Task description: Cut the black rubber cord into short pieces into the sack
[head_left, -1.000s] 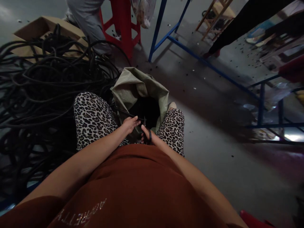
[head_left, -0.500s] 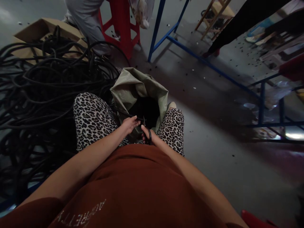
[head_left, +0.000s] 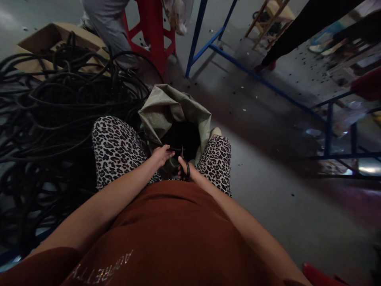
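Note:
Between my knees stands a grey-green woven sack [head_left: 157, 113], its mouth wide and its inside dark. My right hand [head_left: 186, 169] is closed around a pair of scissors [head_left: 187, 171] with black handles, the blades pointing up toward the sack's opening. Just left of the blades, my left hand [head_left: 162, 155] pinches a black rubber strip [head_left: 171, 149] that runs in from the left. Both hands are over the near rim of the sack. Whether the blades touch the strip is too dark to tell.
A large tangle of black rubber strips [head_left: 68, 103] covers the floor at left, beside an open cardboard box [head_left: 32, 39]. A red stool [head_left: 151, 35] and a person's grey trouser leg [head_left: 110, 24] are beyond. A blue metal frame [head_left: 232, 59] extends to the right.
The scissors in my right hand have shifted slightly right and their blades point more upright. My left hand has barely moved, and the sack stays in place.

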Available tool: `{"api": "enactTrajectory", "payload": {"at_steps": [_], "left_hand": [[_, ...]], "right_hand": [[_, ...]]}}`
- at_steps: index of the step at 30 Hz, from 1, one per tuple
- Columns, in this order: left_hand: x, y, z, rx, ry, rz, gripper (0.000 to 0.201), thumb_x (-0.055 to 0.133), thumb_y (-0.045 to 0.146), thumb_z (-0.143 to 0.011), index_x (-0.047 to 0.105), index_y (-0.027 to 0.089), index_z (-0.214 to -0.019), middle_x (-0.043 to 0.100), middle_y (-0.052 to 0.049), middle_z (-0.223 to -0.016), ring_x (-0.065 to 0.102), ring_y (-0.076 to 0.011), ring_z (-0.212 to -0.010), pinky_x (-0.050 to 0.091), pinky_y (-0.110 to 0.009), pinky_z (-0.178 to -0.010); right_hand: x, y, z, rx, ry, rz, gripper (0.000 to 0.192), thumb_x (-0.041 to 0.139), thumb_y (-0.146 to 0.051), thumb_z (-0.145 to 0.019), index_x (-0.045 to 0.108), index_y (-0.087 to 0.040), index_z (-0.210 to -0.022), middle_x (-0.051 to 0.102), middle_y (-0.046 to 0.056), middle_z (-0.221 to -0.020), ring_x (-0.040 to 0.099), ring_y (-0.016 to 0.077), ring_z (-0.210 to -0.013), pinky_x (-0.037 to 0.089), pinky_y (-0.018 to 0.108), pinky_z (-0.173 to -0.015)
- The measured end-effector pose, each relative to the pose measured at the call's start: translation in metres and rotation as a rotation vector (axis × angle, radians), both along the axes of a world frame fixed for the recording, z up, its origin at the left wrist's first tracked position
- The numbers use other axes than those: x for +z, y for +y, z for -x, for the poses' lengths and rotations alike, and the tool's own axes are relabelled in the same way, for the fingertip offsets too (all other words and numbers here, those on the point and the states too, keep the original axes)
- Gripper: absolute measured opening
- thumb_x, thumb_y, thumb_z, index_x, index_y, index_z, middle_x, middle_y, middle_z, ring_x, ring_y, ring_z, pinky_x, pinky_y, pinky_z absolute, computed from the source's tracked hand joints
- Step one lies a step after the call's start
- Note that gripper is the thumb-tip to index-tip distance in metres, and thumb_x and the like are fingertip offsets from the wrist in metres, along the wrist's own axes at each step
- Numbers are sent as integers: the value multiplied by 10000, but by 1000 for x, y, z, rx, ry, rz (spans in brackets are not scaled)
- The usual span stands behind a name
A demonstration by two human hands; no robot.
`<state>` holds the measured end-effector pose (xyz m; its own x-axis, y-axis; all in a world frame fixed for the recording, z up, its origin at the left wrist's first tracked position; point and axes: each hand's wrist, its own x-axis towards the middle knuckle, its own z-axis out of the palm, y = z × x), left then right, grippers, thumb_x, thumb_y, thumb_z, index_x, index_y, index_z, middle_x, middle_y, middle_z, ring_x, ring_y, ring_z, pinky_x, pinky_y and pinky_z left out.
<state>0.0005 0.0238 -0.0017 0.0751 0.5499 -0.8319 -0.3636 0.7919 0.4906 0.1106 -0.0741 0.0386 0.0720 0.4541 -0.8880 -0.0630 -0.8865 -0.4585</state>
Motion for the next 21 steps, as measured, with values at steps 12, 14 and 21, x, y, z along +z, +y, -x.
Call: {"api": "enactTrajectory", "payload": {"at_steps": [12, 14, 21], "left_hand": [[1, -1, 0, -9, 57, -74, 198, 644, 70, -732, 469, 153, -772, 590, -30, -609, 628, -157, -534, 559, -342, -643], [1, -2, 1, -6, 58, -79, 207, 650, 72, -730, 465, 155, -771, 589, -28, -613, 628, -158, -529, 558, -347, -643], [3, -3, -1, 17, 57, -79, 246, 676, 76, -714, 456, 163, -780, 592, -28, -621, 641, -174, -545, 555, -358, -647]], "right_hand": [[7, -1, 0, -30, 22, 38, 512, 378, -597, -917, 521, -120, -799, 527, 0, -531, 503, 82, -377, 341, 154, -339], [7, -1, 0, -21, 8, 38, 506, 379, -588, -921, 521, -121, -789, 525, 2, -524, 504, 84, -378, 338, 153, -339], [-1, -1, 0, -1, -25, -3, 533, 368, -591, -923, 529, -115, -746, 517, 10, -487, 504, 94, -349, 315, 159, -308]]}}
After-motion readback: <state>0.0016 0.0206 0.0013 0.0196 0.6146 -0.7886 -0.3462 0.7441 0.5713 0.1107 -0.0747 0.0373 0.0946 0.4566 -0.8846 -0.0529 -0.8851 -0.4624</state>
